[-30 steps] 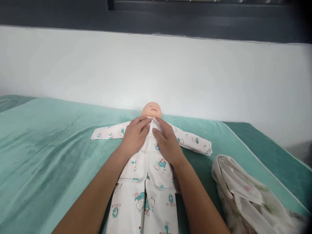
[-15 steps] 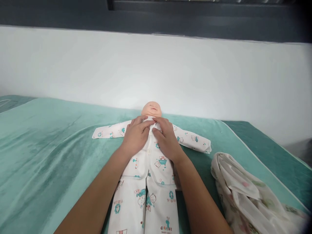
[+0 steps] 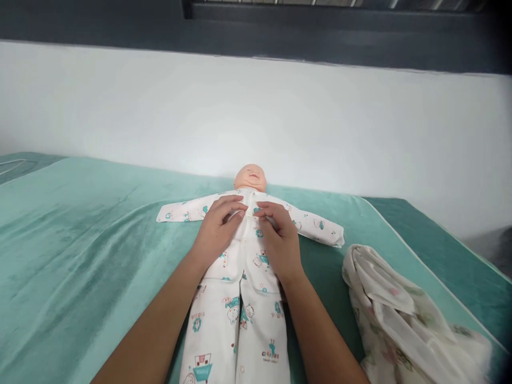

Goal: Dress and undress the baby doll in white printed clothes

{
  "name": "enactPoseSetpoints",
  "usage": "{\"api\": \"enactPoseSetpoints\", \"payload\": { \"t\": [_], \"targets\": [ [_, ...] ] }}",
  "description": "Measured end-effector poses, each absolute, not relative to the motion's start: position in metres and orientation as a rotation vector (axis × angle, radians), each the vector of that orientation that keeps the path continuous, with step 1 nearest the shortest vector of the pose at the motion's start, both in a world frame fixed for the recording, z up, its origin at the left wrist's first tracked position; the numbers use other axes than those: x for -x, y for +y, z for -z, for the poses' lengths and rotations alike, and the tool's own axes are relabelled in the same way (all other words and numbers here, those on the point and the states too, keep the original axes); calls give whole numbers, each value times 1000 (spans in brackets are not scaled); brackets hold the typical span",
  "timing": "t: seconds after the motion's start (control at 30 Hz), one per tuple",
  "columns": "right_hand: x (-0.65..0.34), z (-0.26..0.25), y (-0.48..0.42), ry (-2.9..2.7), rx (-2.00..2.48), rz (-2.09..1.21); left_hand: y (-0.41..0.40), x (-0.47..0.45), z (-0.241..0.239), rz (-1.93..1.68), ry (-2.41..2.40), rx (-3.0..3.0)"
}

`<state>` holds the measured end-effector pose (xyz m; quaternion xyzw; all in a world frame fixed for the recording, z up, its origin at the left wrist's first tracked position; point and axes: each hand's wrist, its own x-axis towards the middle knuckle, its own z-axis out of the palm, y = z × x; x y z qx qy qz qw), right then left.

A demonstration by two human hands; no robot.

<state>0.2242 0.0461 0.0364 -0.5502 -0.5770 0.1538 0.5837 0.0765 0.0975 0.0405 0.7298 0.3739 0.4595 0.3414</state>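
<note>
L hand [image 3: 219, 226] & R hand [image 3: 280, 237], half-curled, can't tell if pinching, at chest of doll's [image 3: 250, 177] white suit [image 3: 253, 269], mid green sheet [image 3: 100, 240] toward far edge; prob. light, soft, best held by placket [image 3: 244, 245].

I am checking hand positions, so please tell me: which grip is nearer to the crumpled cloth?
Right. The right grip is over the printed shirt, left of the crumpled cloth, with a gap between them; the left grip is over the shirt's other side, farther left.

Now touching the white shirt [image 3: 245, 237] on the doll [image 3: 250, 178], high at the chest, with left hand [image 3: 220, 226] and right hand [image 3: 281, 239]
</note>
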Motion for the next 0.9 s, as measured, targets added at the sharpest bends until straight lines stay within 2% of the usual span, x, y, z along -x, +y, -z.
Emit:
{"api": "enactPoseSetpoints", "payload": {
  "t": [0.9],
  "targets": [
    [-226, -37, 45, -1358, 1297, -379, 93, -71, -38, -1186, 973, -2031]
  ]
}}
